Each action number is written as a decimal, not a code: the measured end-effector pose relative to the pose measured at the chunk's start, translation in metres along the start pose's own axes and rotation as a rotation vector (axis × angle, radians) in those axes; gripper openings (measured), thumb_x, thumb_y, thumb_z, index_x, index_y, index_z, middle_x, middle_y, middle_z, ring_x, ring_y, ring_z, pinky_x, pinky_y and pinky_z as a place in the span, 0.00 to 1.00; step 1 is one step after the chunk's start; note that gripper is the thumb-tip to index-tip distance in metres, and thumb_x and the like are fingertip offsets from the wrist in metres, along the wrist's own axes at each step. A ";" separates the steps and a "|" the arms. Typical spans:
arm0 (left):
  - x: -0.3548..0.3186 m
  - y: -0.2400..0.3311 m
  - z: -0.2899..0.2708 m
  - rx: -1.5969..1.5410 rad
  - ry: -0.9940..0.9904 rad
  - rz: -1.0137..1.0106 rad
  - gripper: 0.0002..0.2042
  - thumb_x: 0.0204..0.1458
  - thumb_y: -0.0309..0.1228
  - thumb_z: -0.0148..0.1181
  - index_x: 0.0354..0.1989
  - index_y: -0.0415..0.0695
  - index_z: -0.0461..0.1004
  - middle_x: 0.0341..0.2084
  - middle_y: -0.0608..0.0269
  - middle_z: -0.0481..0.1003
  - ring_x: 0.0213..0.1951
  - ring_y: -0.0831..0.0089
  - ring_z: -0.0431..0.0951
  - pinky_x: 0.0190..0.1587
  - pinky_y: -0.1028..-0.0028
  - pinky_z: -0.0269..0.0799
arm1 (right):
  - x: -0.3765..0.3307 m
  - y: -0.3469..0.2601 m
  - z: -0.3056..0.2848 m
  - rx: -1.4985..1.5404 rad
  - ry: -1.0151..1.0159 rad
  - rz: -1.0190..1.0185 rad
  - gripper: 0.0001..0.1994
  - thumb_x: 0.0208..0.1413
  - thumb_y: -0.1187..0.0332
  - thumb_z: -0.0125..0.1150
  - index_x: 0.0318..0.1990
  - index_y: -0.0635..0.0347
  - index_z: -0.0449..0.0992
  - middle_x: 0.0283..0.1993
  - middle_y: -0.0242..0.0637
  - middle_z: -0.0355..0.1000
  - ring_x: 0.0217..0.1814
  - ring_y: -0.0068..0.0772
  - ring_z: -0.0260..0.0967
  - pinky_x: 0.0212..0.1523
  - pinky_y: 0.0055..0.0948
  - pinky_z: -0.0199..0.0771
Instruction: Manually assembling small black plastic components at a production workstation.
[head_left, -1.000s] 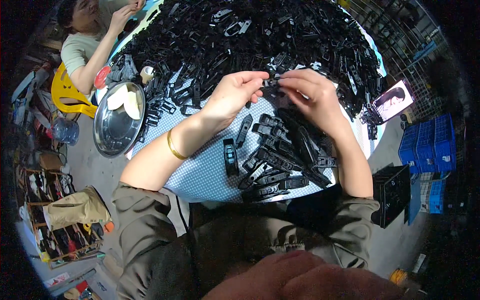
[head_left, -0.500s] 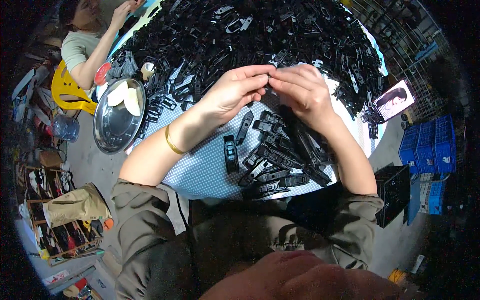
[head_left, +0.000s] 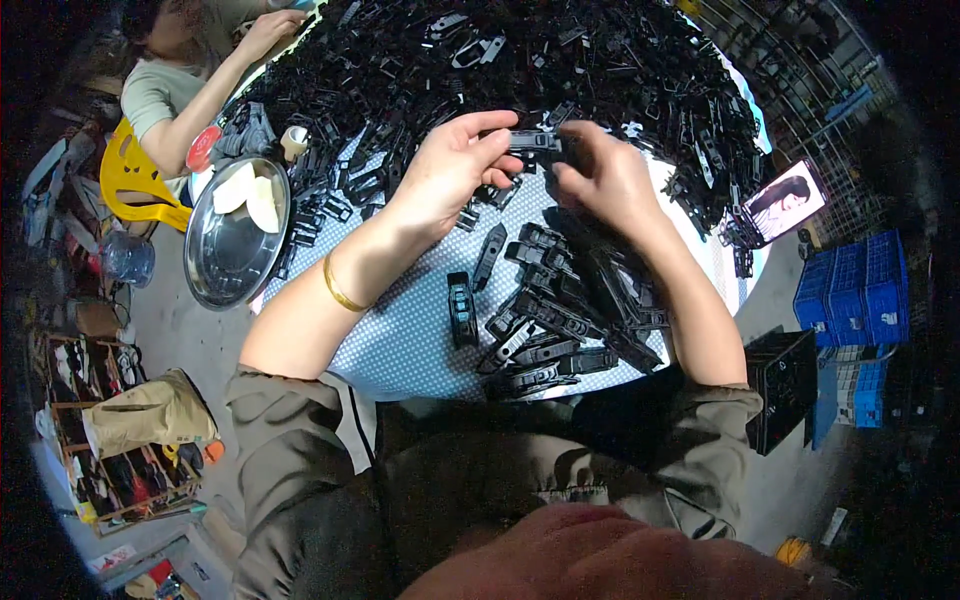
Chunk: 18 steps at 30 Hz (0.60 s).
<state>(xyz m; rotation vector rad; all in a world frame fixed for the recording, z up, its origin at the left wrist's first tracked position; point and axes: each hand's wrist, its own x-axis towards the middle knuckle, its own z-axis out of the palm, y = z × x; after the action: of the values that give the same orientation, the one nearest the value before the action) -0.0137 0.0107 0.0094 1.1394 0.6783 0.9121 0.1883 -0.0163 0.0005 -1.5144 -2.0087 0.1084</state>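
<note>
My left hand (head_left: 452,165) pinches a small black plastic part (head_left: 533,141) between thumb and fingers, over the near edge of a big heap. The part is long and narrow. Just to its right is my right hand (head_left: 612,178), slightly blurred, its thumb and forefinger apart and nothing visible between them. Below both hands, a smaller pile of similar black plastic parts (head_left: 550,310) lies on the white dotted tabletop (head_left: 400,335). One single black part (head_left: 462,308) lies left of that pile.
A large heap of black parts (head_left: 600,60) covers the far table. At left stand a metal bowl (head_left: 225,265) with pale pieces inside and a tape roll (head_left: 295,142). A lit phone (head_left: 785,203) leans at right, near blue crates (head_left: 850,290). Another person (head_left: 165,100) sits far left.
My hands have come apart: the right moved slightly right and its fingers opened. The black part now shows in my left hand. The other person's hand has lowered toward the table.
</note>
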 end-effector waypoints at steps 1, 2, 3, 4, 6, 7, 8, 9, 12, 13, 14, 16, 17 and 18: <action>0.000 -0.001 0.000 -0.022 -0.008 -0.023 0.16 0.55 0.27 0.48 0.51 0.33 0.62 0.33 0.60 0.73 0.31 0.79 0.75 0.32 0.84 0.72 | 0.001 0.000 -0.004 0.123 0.026 0.044 0.23 0.42 0.65 0.64 0.48 0.58 0.69 0.27 0.39 0.71 0.26 0.27 0.69 0.28 0.24 0.69; -0.001 -0.001 0.001 -0.044 -0.014 -0.043 0.17 0.55 0.27 0.48 0.51 0.32 0.61 0.34 0.58 0.73 0.32 0.77 0.75 0.34 0.83 0.73 | 0.001 0.003 -0.009 0.123 0.024 0.039 0.23 0.42 0.65 0.64 0.48 0.58 0.69 0.27 0.39 0.71 0.26 0.27 0.69 0.28 0.24 0.69; -0.001 0.000 0.003 -0.027 -0.022 -0.069 0.17 0.56 0.27 0.47 0.52 0.31 0.59 0.36 0.55 0.72 0.34 0.74 0.76 0.38 0.80 0.74 | 0.002 0.007 -0.015 0.394 0.011 0.131 0.19 0.45 0.68 0.61 0.47 0.60 0.70 0.27 0.34 0.71 0.26 0.22 0.68 0.27 0.21 0.68; -0.002 -0.001 0.006 -0.044 -0.027 -0.089 0.17 0.56 0.27 0.46 0.52 0.31 0.59 0.37 0.55 0.72 0.35 0.73 0.76 0.41 0.79 0.74 | 0.003 0.008 -0.020 0.666 -0.004 0.224 0.16 0.48 0.70 0.59 0.46 0.62 0.70 0.27 0.30 0.70 0.27 0.17 0.67 0.26 0.17 0.68; -0.003 -0.006 0.011 -0.058 -0.019 -0.092 0.17 0.57 0.26 0.44 0.52 0.31 0.59 0.38 0.54 0.71 0.36 0.72 0.75 0.43 0.78 0.73 | 0.001 -0.004 -0.028 0.776 0.003 0.314 0.13 0.50 0.70 0.59 0.43 0.64 0.71 0.28 0.30 0.70 0.25 0.18 0.67 0.26 0.17 0.69; -0.004 -0.007 0.013 -0.057 -0.018 -0.091 0.17 0.57 0.26 0.44 0.52 0.31 0.59 0.38 0.54 0.71 0.36 0.72 0.75 0.43 0.78 0.73 | 0.001 -0.008 -0.029 0.814 -0.022 0.327 0.12 0.50 0.69 0.59 0.42 0.64 0.71 0.28 0.31 0.70 0.24 0.19 0.67 0.26 0.17 0.70; -0.005 -0.008 0.016 -0.078 -0.022 -0.097 0.16 0.57 0.26 0.43 0.53 0.31 0.58 0.40 0.53 0.71 0.38 0.71 0.75 0.45 0.77 0.73 | -0.001 -0.011 -0.029 0.851 -0.044 0.344 0.12 0.50 0.68 0.60 0.41 0.64 0.72 0.28 0.31 0.70 0.23 0.19 0.68 0.25 0.17 0.70; -0.006 -0.009 0.018 -0.099 -0.026 -0.102 0.16 0.57 0.26 0.42 0.53 0.32 0.58 0.41 0.53 0.70 0.39 0.70 0.75 0.46 0.76 0.72 | -0.003 -0.017 -0.023 0.791 0.004 0.318 0.11 0.51 0.68 0.59 0.39 0.65 0.72 0.27 0.32 0.71 0.22 0.19 0.68 0.24 0.16 0.70; -0.007 -0.011 0.024 -0.125 -0.068 -0.084 0.18 0.57 0.24 0.39 0.54 0.29 0.55 0.44 0.49 0.68 0.41 0.67 0.73 0.48 0.74 0.70 | -0.006 -0.020 -0.011 0.709 0.062 0.276 0.09 0.50 0.69 0.60 0.35 0.66 0.73 0.26 0.32 0.72 0.24 0.18 0.69 0.24 0.16 0.70; -0.008 -0.012 0.025 -0.124 -0.071 -0.089 0.17 0.57 0.23 0.39 0.54 0.29 0.56 0.44 0.49 0.68 0.42 0.67 0.73 0.49 0.73 0.70 | -0.006 -0.022 -0.010 0.703 0.069 0.281 0.08 0.49 0.70 0.61 0.34 0.65 0.74 0.26 0.32 0.72 0.24 0.17 0.68 0.24 0.15 0.69; -0.009 -0.012 0.025 -0.123 -0.069 -0.089 0.17 0.57 0.23 0.39 0.54 0.29 0.56 0.44 0.49 0.68 0.42 0.67 0.73 0.49 0.73 0.70 | -0.007 -0.023 -0.009 0.705 0.068 0.281 0.08 0.49 0.70 0.61 0.34 0.65 0.74 0.26 0.32 0.72 0.24 0.17 0.68 0.24 0.15 0.69; -0.010 -0.012 0.025 -0.130 -0.064 -0.103 0.17 0.57 0.23 0.38 0.54 0.29 0.56 0.45 0.48 0.67 0.44 0.66 0.72 0.50 0.73 0.70 | -0.007 -0.025 -0.008 0.534 0.132 0.203 0.07 0.48 0.71 0.62 0.31 0.65 0.74 0.26 0.30 0.72 0.24 0.16 0.67 0.24 0.17 0.68; -0.011 -0.013 0.026 -0.131 -0.065 -0.105 0.17 0.57 0.23 0.38 0.54 0.29 0.56 0.45 0.48 0.67 0.44 0.66 0.72 0.50 0.73 0.70 | -0.007 -0.024 -0.006 0.534 0.132 0.206 0.07 0.48 0.71 0.62 0.31 0.65 0.74 0.26 0.30 0.72 0.24 0.16 0.67 0.24 0.17 0.68; -0.012 -0.014 0.027 -0.134 -0.065 -0.100 0.17 0.57 0.23 0.38 0.55 0.29 0.55 0.45 0.48 0.66 0.45 0.66 0.71 0.50 0.72 0.69 | -0.007 -0.022 -0.004 0.450 0.191 0.107 0.06 0.46 0.72 0.63 0.29 0.65 0.74 0.25 0.31 0.71 0.24 0.17 0.67 0.24 0.17 0.67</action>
<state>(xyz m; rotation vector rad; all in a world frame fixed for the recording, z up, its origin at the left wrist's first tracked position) 0.0065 -0.0141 0.0044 1.0027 0.6066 0.8202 0.1732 -0.0313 0.0102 -1.2858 -1.6179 0.4142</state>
